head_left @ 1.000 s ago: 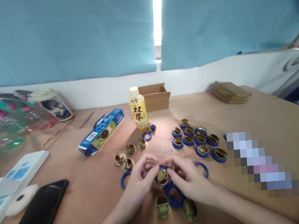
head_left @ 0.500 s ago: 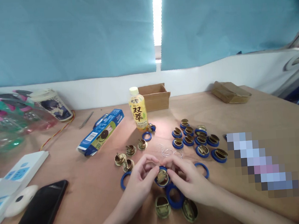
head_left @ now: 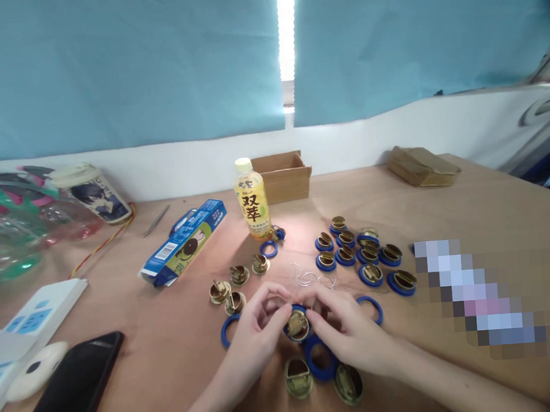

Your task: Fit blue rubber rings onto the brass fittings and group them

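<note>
My left hand [head_left: 258, 333] and my right hand [head_left: 349, 329] meet over a brass round fitting seated in a blue ring [head_left: 296, 325], both pinching its rim just above the table. Below it lie a loose blue ring [head_left: 320, 358] and two bare brass fittings [head_left: 298, 376] [head_left: 348, 383]. More loose blue rings rest at the left [head_left: 228, 330] and right [head_left: 371, 308] of my hands. A cluster of finished brass-in-blue pieces [head_left: 366, 256] sits behind my right hand. Several bare brass parts [head_left: 233, 287] lie behind my left hand, and thin wire clips [head_left: 311, 277] lie just beyond my fingers.
A yellow drink bottle [head_left: 252, 201], a small cardboard box [head_left: 282, 175], a blue carton [head_left: 183, 240] and a brown packet [head_left: 423, 165] stand farther back on the wooden table [head_left: 445, 213]. A black phone [head_left: 66, 396], a white power strip [head_left: 26, 320] and plastic bags [head_left: 12, 218] occupy the left.
None of the objects moved; both hands stay pinched on the same brass-and-blue piece, with only a slight shift of the view.
</note>
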A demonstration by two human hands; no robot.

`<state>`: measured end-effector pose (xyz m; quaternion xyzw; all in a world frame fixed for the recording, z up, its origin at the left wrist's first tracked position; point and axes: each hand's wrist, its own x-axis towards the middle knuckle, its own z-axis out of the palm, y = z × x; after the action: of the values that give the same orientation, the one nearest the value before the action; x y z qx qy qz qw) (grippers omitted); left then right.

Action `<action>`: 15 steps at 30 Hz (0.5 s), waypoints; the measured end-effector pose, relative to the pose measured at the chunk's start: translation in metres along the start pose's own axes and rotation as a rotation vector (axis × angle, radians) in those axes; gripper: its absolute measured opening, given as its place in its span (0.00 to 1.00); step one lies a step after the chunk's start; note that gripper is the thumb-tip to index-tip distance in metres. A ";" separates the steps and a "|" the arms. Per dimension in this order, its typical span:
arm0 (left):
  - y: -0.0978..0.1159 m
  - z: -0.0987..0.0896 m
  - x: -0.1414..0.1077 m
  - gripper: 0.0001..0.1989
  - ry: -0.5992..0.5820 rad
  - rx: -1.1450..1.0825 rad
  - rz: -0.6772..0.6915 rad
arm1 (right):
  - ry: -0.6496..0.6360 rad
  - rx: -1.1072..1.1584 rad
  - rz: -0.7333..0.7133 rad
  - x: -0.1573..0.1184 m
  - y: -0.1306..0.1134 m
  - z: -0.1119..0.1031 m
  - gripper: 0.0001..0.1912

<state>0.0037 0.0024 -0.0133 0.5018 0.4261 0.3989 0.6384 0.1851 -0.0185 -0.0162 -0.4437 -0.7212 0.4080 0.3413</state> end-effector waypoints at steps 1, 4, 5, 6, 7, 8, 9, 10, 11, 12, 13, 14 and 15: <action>0.000 0.000 0.000 0.08 -0.001 0.001 0.001 | 0.002 -0.009 -0.007 0.000 0.000 0.000 0.08; 0.001 0.000 0.000 0.08 -0.002 0.016 0.000 | 0.003 -0.030 -0.023 0.000 -0.001 -0.001 0.08; 0.001 0.000 0.000 0.08 -0.005 0.022 0.000 | 0.000 -0.031 -0.030 -0.001 -0.001 -0.002 0.08; 0.000 0.000 0.000 0.07 -0.009 0.027 0.001 | -0.007 -0.031 -0.037 -0.001 0.000 -0.002 0.08; 0.000 0.000 -0.001 0.07 -0.014 0.030 0.003 | -0.014 -0.029 -0.044 -0.001 0.000 -0.002 0.08; 0.000 0.000 -0.001 0.07 -0.016 0.035 0.008 | -0.019 -0.026 -0.054 -0.001 0.000 -0.002 0.08; -0.001 0.000 -0.001 0.06 -0.019 0.040 0.012 | -0.022 -0.025 -0.064 -0.001 0.000 -0.001 0.08; -0.001 0.001 -0.001 0.06 -0.021 0.046 0.016 | -0.022 -0.027 -0.074 -0.002 0.001 -0.001 0.08; -0.002 0.001 -0.001 0.06 -0.024 0.051 0.019 | -0.018 -0.032 -0.082 -0.002 0.001 -0.001 0.08; -0.002 0.001 -0.001 0.06 -0.026 0.054 0.020 | -0.016 -0.038 -0.088 -0.002 0.001 -0.001 0.08; -0.002 0.001 -0.001 0.06 -0.031 0.054 0.018 | -0.014 -0.045 -0.090 -0.002 0.001 -0.001 0.08; -0.002 0.000 -0.001 0.05 -0.034 0.054 0.018 | -0.015 -0.048 -0.091 -0.002 0.001 -0.001 0.08; -0.003 0.000 -0.002 0.05 -0.037 0.053 0.017 | -0.018 -0.051 -0.088 -0.002 0.001 -0.001 0.08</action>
<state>0.0033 0.0001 -0.0160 0.5295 0.4202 0.3834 0.6293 0.1868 -0.0198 -0.0167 -0.4164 -0.7532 0.3780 0.3411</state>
